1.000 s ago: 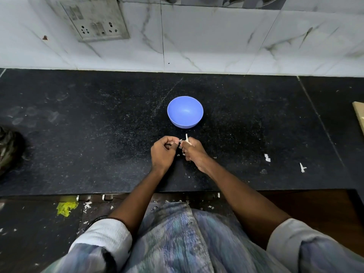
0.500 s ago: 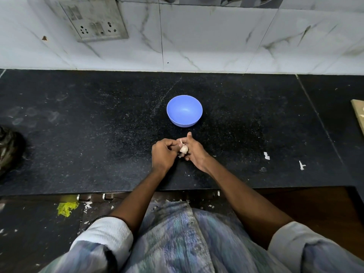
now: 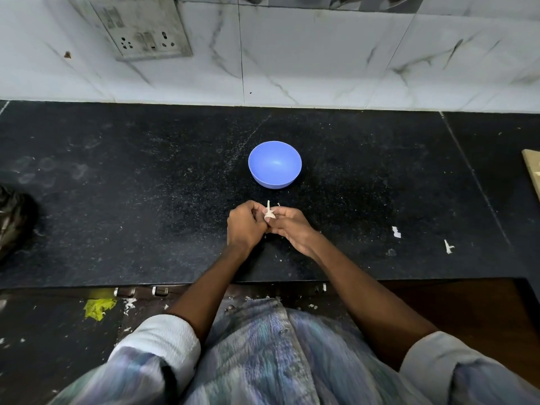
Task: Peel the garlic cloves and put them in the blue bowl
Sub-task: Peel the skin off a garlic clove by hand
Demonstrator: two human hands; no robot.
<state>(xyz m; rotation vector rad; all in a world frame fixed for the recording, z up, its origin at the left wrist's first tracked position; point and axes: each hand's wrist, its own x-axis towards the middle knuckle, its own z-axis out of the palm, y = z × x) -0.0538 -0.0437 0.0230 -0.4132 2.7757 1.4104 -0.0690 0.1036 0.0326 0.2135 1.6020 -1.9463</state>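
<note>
A blue bowl (image 3: pixel 274 164) stands on the black counter (image 3: pixel 146 200), and I see nothing inside it. Just in front of it my left hand (image 3: pixel 245 226) and my right hand (image 3: pixel 289 226) meet over the counter. Between their fingertips is a pale garlic clove (image 3: pixel 268 215) with a strip of skin sticking up from it. Both hands pinch the clove; most of it is hidden by the fingers.
Bits of white garlic skin (image 3: pixel 396 231) lie on the counter to the right. A dark bag (image 3: pixel 13 217) sits at the left edge and a wooden board (image 3: pixel 533 171) at the right edge. A marble wall with a socket plate (image 3: pixel 143 27) closes the back.
The hands have stayed in front of the bowl. The clove has turned between the fingers, and a strip of skin now stands up from it again.
</note>
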